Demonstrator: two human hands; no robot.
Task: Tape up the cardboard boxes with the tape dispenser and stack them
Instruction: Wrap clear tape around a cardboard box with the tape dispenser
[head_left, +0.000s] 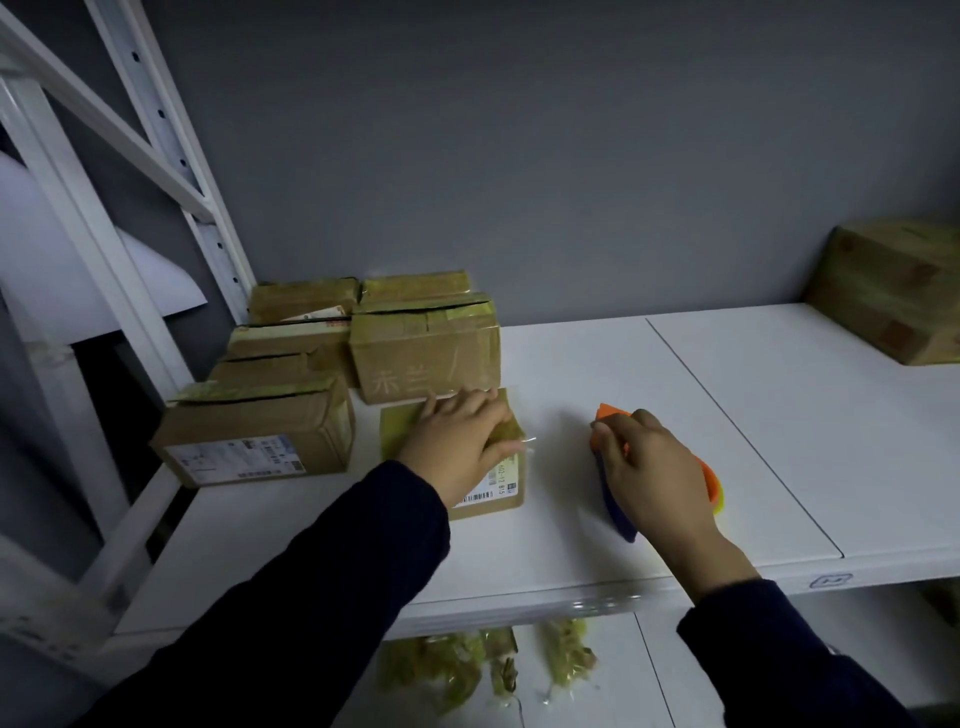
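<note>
1. A white shelf (769, 395) is seen in front of a grey wall (519, 156), and a white rack post (156, 130) is set at the left.
2. A cluster of taped cardboard boxes (291, 338) is gathered at the back left of the shelf. A labelled box (254, 431) is placed nearest the front edge, and a box with pale characters (423, 353) is set further back to its right.
3. A larger box (893, 291) is set well apart at the far right, against the wall.
4. Clear bags with greenish contents (483, 670) are laid on the lower shelf, partly hidden by the dark sleeves.
5. A small flat box (488, 493) is laid on the shelf just in front of the box with characters and just beside the labelled box. A barcode label is shown at its near right corner.
6. The left hand (457, 441) is laid flat on top of the small flat box, with the fingers stretched out towards the box behind. Most of the lid is covered by it, and a shiny scrap of clear tape is seen by the thumb.
7. The tape dispenser (613, 499), orange, blue and yellow, is rested on the shelf to the right of the small flat box, apart from it.
8. The right hand (649, 467) is curled over the tape dispenser and gripped round it; only its orange tip, blue underside and right rim are left showing.
</note>
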